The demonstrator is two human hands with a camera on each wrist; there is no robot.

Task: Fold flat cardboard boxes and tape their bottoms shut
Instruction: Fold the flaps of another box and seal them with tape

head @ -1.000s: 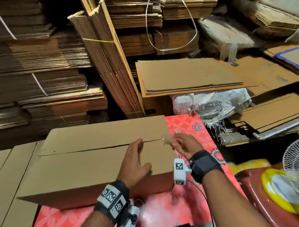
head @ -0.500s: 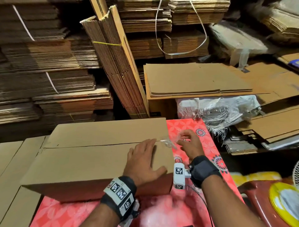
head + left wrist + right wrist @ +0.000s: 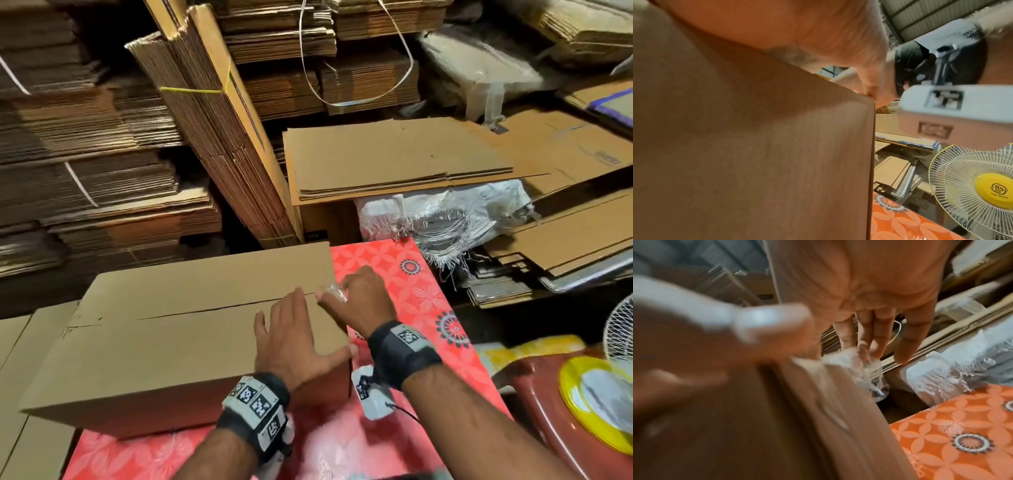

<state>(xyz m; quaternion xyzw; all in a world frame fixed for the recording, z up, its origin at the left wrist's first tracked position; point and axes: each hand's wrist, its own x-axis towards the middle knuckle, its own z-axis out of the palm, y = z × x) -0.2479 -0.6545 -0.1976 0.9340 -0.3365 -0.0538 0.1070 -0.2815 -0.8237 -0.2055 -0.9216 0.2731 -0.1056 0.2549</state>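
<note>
Cardboard box [image 3: 191,329] sits flaps-up on red desk [image 3: 424,301]. Left hand [image 3: 294,342], fingers spread, presses flat on near flap by the seam. Right hand [image 3: 359,301] pinches clear tape [image 3: 334,291] at the seam's right end (tape crumpled, partly blurred).

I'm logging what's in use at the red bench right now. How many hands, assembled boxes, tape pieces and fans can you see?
Hands: 2, left hand flat on the box, right hand pinching the tape
Assembled cardboard box: 1
Clear tape piece: 1
Fan: 1
Total: 5
</note>
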